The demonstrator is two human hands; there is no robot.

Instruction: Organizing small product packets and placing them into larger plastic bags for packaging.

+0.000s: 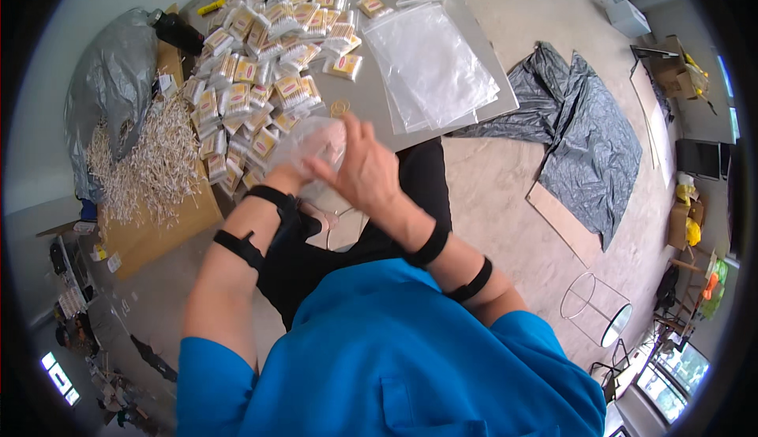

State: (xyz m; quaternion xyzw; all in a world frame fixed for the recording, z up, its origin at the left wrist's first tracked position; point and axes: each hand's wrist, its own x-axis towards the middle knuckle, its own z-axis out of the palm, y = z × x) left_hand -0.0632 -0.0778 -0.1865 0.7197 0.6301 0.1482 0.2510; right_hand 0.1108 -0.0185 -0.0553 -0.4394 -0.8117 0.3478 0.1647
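Observation:
A clear plastic bag (306, 138) is pulled over my left hand (322, 143), which shows pinkish through the film; its fingers are blurred there. My right hand (365, 170) is beside it, with thumb and fingers apart, touching or almost touching the bag's side. Just beyond the hands lies a loose heap of small clear packs of cotton swabs (245, 70) with yellow and white labels. A few yellow rubber bands (339, 108) rest on the grey table (505, 99) near my right fingertips.
Flat clear bags (430, 66) are stacked on the table's right. Loose cotton swabs (150, 161) pile up on a brown board (162, 236) at left, near a black bottle (178, 32). A grey plastic sheet (592, 137) and a round-topped stool (616, 325) are on the floor at right.

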